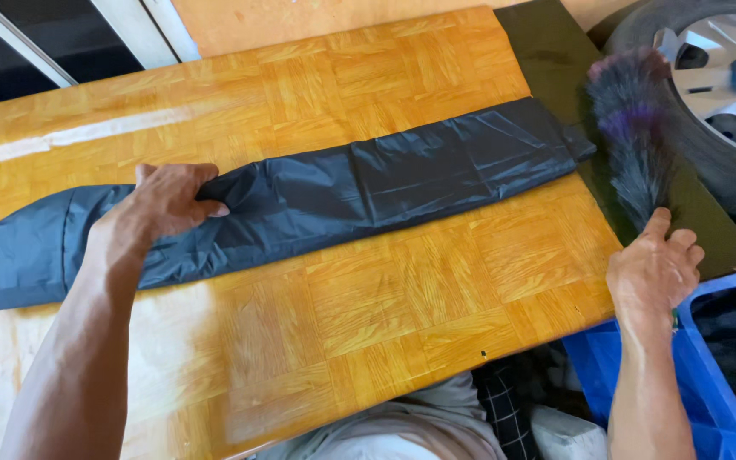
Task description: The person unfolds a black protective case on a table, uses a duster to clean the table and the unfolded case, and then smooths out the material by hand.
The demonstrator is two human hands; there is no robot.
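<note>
A long black plastic bag [368,183], folded into a narrow strip, lies across the wooden parquet table [385,298] from the left edge to the upper right. My left hand [163,204] rests on the strip's left part, fingers curled over its upper fold. My right hand [653,264] is off the table's right edge, gripping the base of a grey and purple feather duster [632,128] that points up and away.
A car tyre with a silver wheel [717,94] stands at the upper right behind a dark board [555,51]. A blue plastic crate [709,375] sits at the lower right. Checked cloth and clothing [504,409] lie below the table's near edge.
</note>
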